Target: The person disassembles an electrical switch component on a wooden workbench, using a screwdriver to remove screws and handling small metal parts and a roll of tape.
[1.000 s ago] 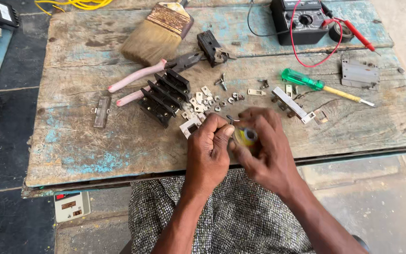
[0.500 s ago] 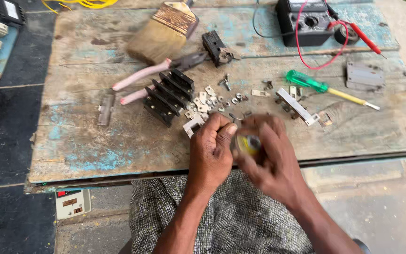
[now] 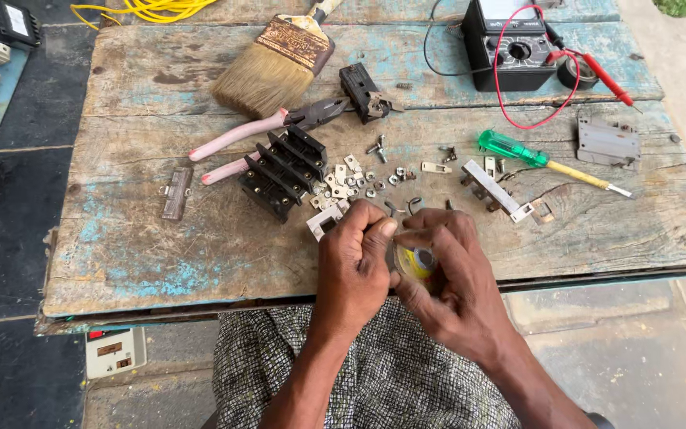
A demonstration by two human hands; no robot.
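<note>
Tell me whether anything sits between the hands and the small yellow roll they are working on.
Nothing visible does. The left hand and right hand both already close around the yellow roll, fingers touching it, above the near edge of the wooden table.

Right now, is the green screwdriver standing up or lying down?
Lying down. The screwdriver rests flat on the table, its tip pointing right, away from both hands.
</note>
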